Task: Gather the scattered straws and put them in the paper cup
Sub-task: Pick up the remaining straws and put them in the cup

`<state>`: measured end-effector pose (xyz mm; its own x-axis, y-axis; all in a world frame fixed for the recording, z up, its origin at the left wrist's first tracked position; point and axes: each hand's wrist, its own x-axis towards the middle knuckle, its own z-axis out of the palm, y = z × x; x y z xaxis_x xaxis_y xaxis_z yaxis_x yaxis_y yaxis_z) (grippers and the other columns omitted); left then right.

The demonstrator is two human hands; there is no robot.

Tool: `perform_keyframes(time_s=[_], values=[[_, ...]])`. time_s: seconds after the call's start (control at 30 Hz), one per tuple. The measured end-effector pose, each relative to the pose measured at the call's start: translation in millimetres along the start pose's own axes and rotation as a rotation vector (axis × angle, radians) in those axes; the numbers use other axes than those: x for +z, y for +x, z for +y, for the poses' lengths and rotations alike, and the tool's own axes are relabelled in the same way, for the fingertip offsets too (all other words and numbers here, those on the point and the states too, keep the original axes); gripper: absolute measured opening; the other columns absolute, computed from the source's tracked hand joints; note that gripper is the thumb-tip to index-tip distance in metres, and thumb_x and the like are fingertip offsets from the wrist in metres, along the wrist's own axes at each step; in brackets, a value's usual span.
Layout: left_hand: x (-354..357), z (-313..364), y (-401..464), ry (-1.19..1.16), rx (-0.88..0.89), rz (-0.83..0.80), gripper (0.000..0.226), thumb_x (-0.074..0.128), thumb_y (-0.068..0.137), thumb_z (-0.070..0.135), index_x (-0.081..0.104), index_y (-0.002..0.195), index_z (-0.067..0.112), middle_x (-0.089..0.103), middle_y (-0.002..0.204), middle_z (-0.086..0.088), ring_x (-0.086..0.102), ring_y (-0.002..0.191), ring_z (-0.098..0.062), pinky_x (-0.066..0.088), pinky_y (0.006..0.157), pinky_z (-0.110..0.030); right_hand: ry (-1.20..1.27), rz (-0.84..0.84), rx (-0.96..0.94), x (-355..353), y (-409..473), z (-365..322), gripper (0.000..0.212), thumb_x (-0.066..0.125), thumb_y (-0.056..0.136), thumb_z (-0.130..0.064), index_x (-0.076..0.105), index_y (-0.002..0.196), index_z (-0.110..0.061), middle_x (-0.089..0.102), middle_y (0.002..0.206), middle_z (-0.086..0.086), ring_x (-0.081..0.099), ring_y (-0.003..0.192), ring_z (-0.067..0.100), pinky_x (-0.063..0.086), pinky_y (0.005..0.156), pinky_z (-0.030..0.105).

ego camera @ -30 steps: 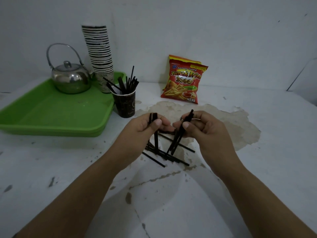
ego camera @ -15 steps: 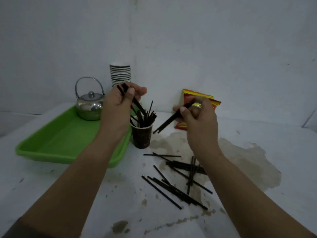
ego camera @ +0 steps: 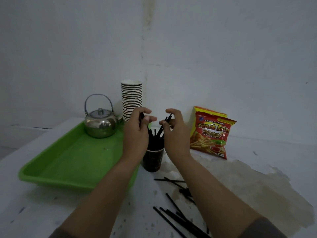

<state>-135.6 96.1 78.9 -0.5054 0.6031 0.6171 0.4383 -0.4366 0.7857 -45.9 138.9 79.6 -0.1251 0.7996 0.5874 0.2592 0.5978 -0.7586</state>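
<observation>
I have both hands over the dark paper cup (ego camera: pixel 153 158) that stands beside the green plastic tray (ego camera: pixel 65 162): the left hand (ego camera: pixel 137 133) pinches thin black plastic straws (ego camera: pixel 159 133) between thumb and fingers, and the right hand (ego camera: pixel 173 133) pinches 1 more with its tip in the cup. Many loose black straws (ego camera: pixel 176 219) lie on the white table (ego camera: pixel 42 212) near my right forearm. I judge they are very light, stiff and a little slippery, so I take them near the middle, several together.
</observation>
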Motion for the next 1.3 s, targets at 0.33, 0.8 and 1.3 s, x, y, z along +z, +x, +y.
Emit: perform_keyframes(time_s=[0.33,0.8,1.3], values=[[5,-13,5,0.001,-0.051,-0.003,0.019,0.046,0.094,0.005,0.059,0.099,0.019,0.067,0.090,0.007,0.061,0.091,0.004,0.045,0.079,-0.006,-0.099,-0.148,-0.020,4,-2,14,0.030,0.037,0.098,-0.014,0.055,0.122,-0.012,0.046,0.140,-0.004,0.046,0.122,0.008,0.030,0.097,0.015],[18,-13,12,-0.143,-0.227,-0.009,0.052,0.033,0.098,0.023,0.068,0.061,0.014,0.070,0.071,0.001,0.065,0.075,-0.006,0.046,0.080,-0.022,-0.117,-0.268,-0.010,0,3,9,0.027,0.037,0.096,-0.009,0.062,0.105,-0.004,0.062,0.104,0.016,0.054,0.097,0.025,0.040,0.081,0.030],[-8,43,-14,-0.079,-0.044,0.052,0.041,0.036,0.094,0.029,0.065,0.068,0.013,0.068,0.078,-0.005,0.061,0.079,-0.019,0.045,0.073,-0.022,0.070,-0.194,0.106,-69,-33,1,0.023,0.046,0.094,-0.014,0.065,0.105,-0.020,0.064,0.104,-0.006,0.056,0.100,0.008,0.041,0.080,0.013]])
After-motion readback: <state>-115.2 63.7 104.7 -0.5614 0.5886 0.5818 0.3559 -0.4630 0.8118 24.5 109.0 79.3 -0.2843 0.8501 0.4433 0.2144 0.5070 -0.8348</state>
